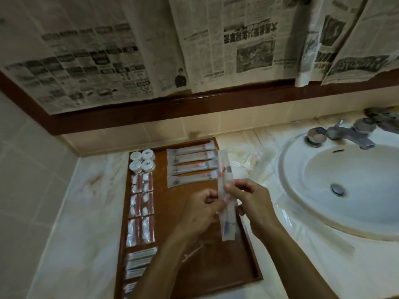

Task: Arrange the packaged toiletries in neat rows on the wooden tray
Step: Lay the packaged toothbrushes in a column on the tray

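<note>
- Now both hands, left hand (199,209) and right hand (251,201), pinch one long packet (225,182) upright above the wooden tray (216,266).
- Four similar packets (192,167) lie in the far row.
- Likely light, limp and slippery; best gripped mid-length.

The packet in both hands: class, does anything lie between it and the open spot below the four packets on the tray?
Nothing visible: the packet hangs above bare tray just below that row.

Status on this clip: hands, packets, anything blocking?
Both hands, left and right, hold one long packet above the tray. Four long packets already rowed. Nothing blocking.
</note>
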